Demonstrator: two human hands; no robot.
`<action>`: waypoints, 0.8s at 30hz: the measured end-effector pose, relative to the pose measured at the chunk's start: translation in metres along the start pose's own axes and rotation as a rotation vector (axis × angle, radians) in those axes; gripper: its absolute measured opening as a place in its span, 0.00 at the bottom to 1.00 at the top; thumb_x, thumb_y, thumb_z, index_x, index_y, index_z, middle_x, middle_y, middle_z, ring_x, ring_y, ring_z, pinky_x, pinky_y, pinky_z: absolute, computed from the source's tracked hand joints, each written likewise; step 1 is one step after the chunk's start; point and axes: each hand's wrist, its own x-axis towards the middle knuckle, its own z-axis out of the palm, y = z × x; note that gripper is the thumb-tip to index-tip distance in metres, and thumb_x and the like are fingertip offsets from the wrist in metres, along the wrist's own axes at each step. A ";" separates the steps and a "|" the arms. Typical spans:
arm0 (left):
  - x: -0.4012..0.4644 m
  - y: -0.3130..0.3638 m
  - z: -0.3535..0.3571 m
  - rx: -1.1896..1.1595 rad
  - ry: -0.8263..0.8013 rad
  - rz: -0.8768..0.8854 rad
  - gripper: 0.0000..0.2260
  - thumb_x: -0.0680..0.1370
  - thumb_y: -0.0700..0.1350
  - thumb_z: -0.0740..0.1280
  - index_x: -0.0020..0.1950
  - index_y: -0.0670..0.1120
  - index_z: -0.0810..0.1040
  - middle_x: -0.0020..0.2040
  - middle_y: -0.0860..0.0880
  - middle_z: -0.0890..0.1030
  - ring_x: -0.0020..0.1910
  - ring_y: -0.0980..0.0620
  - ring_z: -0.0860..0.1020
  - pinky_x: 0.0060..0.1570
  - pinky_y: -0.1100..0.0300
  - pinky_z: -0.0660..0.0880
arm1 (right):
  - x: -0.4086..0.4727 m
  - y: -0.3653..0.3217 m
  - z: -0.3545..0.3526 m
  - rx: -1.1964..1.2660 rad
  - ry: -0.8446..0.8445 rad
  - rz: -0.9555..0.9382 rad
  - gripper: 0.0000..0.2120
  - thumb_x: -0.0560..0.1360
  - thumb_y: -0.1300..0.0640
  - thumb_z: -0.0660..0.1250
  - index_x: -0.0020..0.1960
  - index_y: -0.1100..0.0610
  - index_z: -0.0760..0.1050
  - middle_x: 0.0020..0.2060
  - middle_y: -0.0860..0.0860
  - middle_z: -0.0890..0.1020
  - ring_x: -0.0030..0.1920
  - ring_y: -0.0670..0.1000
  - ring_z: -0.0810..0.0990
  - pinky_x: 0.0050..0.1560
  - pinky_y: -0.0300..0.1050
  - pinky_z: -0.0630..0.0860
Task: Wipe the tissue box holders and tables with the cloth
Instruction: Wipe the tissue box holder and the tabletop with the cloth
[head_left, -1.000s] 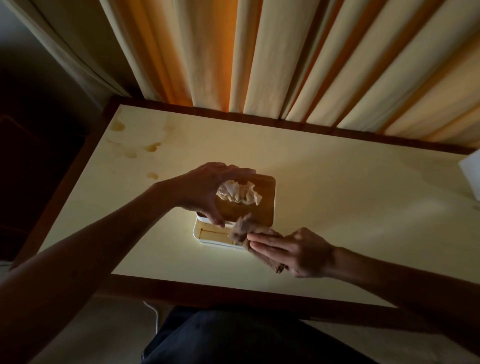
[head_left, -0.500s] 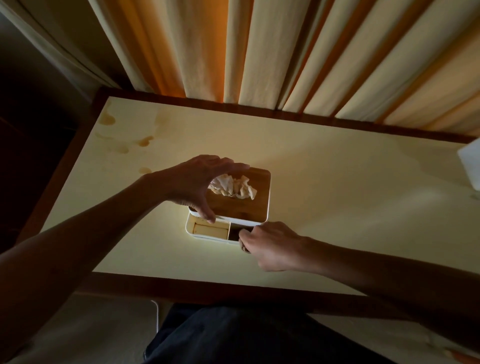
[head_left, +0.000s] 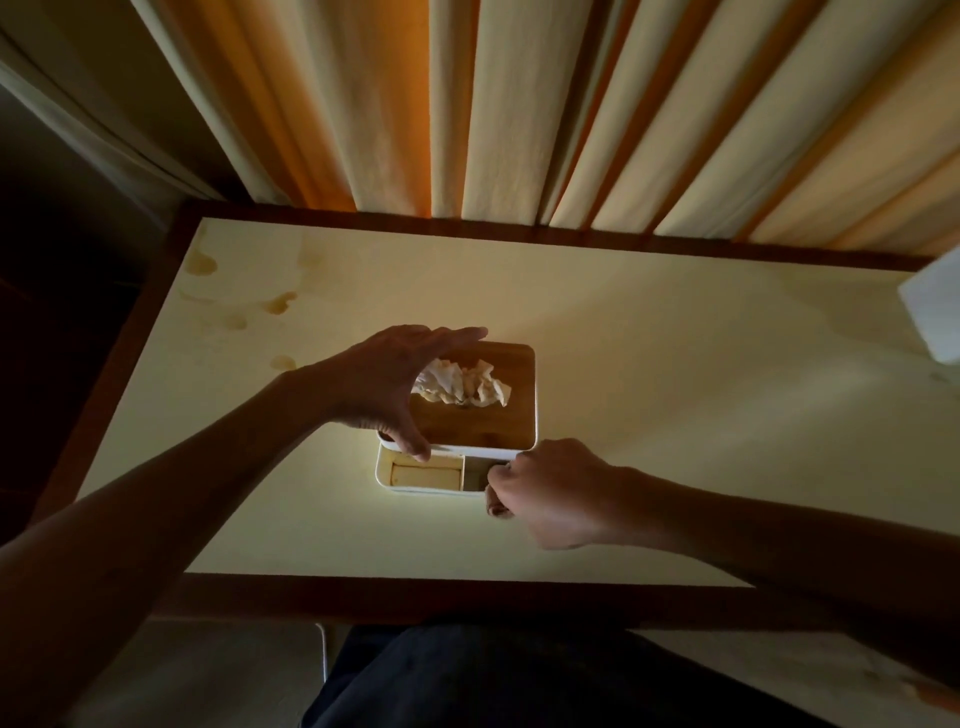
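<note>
Cream table (head_left: 675, 415); left hand (head_left: 387, 387) grips tissue holder (head_left: 498, 415).

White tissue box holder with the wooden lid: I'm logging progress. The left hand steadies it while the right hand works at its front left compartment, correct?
Not quite. In the head view the right hand is at the front right compartment of the white tissue box holder with the wooden lid; the left hand steadies it.
</note>
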 end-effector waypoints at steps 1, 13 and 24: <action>-0.001 0.001 0.000 0.000 0.004 0.001 0.59 0.59 0.55 0.84 0.76 0.65 0.44 0.77 0.54 0.60 0.73 0.50 0.58 0.67 0.59 0.53 | 0.000 0.001 -0.002 -0.006 0.001 0.008 0.11 0.72 0.67 0.63 0.53 0.59 0.74 0.44 0.53 0.81 0.38 0.53 0.73 0.40 0.45 0.70; -0.004 0.006 0.001 0.049 0.038 -0.013 0.61 0.59 0.57 0.83 0.79 0.59 0.45 0.77 0.51 0.62 0.72 0.49 0.61 0.64 0.61 0.55 | -0.013 0.004 -0.009 0.346 0.064 0.204 0.17 0.72 0.65 0.62 0.56 0.52 0.81 0.45 0.53 0.84 0.39 0.53 0.84 0.41 0.45 0.81; -0.006 0.017 0.024 0.106 0.315 -0.285 0.63 0.58 0.71 0.76 0.79 0.56 0.37 0.69 0.40 0.68 0.64 0.39 0.71 0.64 0.45 0.68 | -0.063 -0.008 -0.002 1.907 0.558 0.688 0.10 0.81 0.65 0.61 0.61 0.65 0.74 0.46 0.61 0.81 0.26 0.52 0.78 0.39 0.56 0.83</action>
